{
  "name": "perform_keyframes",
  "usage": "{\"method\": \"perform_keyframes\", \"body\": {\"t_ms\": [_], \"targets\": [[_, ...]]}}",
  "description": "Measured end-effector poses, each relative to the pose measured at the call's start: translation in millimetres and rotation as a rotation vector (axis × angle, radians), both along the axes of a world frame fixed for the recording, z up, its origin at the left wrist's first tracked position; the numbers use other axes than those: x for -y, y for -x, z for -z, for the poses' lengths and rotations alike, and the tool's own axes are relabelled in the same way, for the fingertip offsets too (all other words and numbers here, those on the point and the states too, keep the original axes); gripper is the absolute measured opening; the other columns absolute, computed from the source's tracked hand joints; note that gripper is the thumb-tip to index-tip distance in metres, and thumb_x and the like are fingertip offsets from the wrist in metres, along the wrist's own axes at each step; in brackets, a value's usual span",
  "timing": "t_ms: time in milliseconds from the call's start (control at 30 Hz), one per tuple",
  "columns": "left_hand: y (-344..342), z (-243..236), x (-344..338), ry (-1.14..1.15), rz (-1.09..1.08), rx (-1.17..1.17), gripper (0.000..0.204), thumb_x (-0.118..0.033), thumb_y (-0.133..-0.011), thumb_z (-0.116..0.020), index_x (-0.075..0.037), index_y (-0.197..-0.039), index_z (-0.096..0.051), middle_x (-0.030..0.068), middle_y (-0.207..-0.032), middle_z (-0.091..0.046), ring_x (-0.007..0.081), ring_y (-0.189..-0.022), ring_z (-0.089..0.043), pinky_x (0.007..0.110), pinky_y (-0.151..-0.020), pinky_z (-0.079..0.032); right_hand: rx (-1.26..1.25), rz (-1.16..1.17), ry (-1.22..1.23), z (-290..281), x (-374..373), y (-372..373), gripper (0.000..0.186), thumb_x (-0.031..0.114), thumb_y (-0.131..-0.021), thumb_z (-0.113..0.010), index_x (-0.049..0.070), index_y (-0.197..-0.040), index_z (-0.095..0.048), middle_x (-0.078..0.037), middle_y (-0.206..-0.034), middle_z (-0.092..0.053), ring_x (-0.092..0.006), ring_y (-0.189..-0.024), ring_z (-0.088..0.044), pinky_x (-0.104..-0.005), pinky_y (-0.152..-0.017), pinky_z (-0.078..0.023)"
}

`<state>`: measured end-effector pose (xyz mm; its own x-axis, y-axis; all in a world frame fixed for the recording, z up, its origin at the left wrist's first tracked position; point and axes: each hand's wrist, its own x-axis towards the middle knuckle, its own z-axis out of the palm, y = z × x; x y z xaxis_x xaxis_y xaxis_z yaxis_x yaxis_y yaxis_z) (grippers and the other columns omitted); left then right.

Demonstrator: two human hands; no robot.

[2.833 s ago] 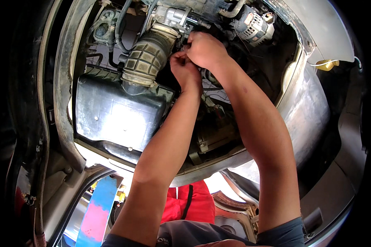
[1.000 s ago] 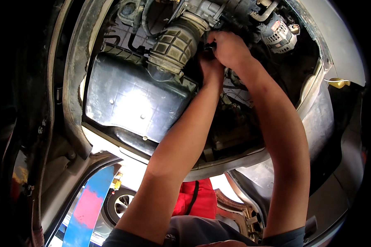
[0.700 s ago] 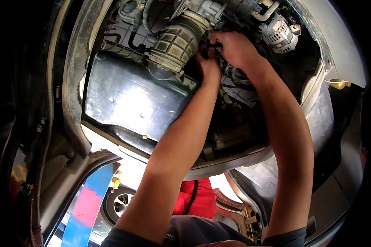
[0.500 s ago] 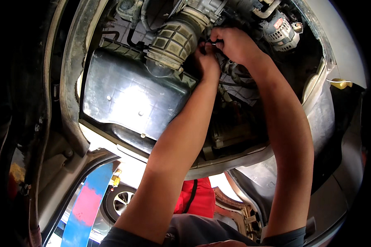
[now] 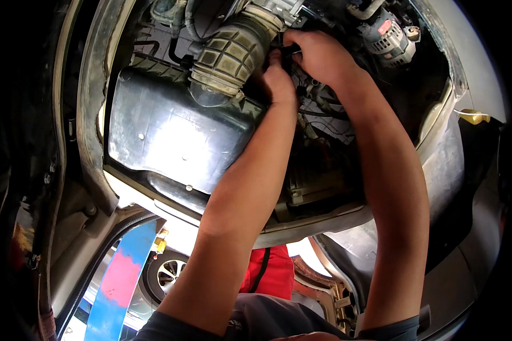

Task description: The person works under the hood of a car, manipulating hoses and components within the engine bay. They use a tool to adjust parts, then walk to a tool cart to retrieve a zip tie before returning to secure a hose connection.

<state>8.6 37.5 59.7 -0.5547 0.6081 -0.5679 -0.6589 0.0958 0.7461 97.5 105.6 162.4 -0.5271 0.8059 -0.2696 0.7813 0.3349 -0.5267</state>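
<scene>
Nearest the camera, two bare forearms rise from the lower edge, with dark sleeves at the bottom, and reach up into an engine bay. Below them hang a red cloth and a blue and pink board, with a car wheel just beside the board.

Farther in lies the big black air-filter box, glossy and dusty. The ribbed intake hose runs from the top of that box toward the upper middle.

Just right of the ribbed intake hose, the left hand and the right hand meet. The right hand's fingers curl shut around a small black part, pinched at the hose's upper right end; the left hand's fingertips press in beside it, closed against the same spot. Whether the left hand grips the part or only steadies it, I cannot tell. The part is mostly covered by fingers, so its shape is hard to make out.

Right of the hose and beyond the hands sits the alternator, partly cut off at the top. Wiring under the right wrist is lost in shadow. A yellow cap shows far right of the hose.
</scene>
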Motion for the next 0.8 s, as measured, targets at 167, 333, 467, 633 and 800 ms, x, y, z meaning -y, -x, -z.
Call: {"method": "perform_keyframes", "body": {"t_ms": [167, 333, 467, 633, 800], "targets": [[-5, -4, -1, -0.004, 0.024, -0.011, 0.034, -0.009, -0.090, -0.064, 0.007, -0.120, -0.059, 0.0139, -0.120, -0.064, 0.0261, -0.105, -0.060, 0.035, -0.092, -0.047, 0.098, -0.005, -0.018, -5, 3, -5, 0.028, 0.009, -0.079, -0.066, 0.009, -0.107, -0.064, -0.017, -0.104, -0.069, -0.0368, -0.095, -0.066, -0.0453, -0.081, -0.054], [-2, 7, 0, 0.183, 0.077, -0.425, 0.029, -0.010, -0.096, -0.055, 0.005, -0.120, -0.057, 0.0147, -0.115, -0.064, 0.0254, -0.100, -0.061, 0.036, -0.088, -0.048, 0.074, -0.090, -0.239, -26, -1, -11, 0.030, 0.011, -0.080, -0.068, 0.008, -0.109, -0.063, -0.017, -0.102, -0.069, -0.0373, -0.094, -0.066, -0.0458, -0.081, -0.053], [-6, -39, 1, 0.085, 0.179, -0.537, 0.026, -0.007, -0.093, -0.056, 0.008, -0.114, -0.056, 0.0162, -0.108, -0.066, 0.0247, -0.096, -0.061, 0.035, -0.090, -0.046, -0.008, -0.020, -0.219, -15, 0, -17, 0.032, 0.012, -0.079, -0.070, 0.003, -0.109, -0.063, -0.019, -0.099, -0.068, -0.0387, -0.095, -0.064, -0.0457, -0.081, -0.053], [-17, -80, 12, 0.099, 0.274, -0.424, 0.012, -0.003, -0.089, -0.054, 0.005, -0.098, -0.055, 0.0141, -0.100, -0.064, 0.0226, -0.092, -0.060, 0.034, -0.086, -0.046, -0.082, 0.121, 0.039, -20, -9, -12, 0.033, 0.013, -0.078, -0.070, -0.001, -0.107, -0.064, -0.022, -0.095, -0.067, -0.0414, -0.096, -0.063, -0.0452, -0.083, -0.051], [-4, -76, 2, 0.161, 0.420, -0.292, 0.012, -0.001, -0.083, -0.062, 0.005, -0.094, -0.060, 0.0074, -0.075, -0.064, 0.0162, -0.068, -0.059, 0.032, -0.064, -0.047, -0.080, 0.081, 0.001, -18, -12, -14, 0.030, 0.015, -0.078, -0.071, -0.004, -0.100, -0.061, -0.024, -0.090, -0.065, -0.0399, -0.087, -0.063, -0.0422, -0.076, -0.050]]}}
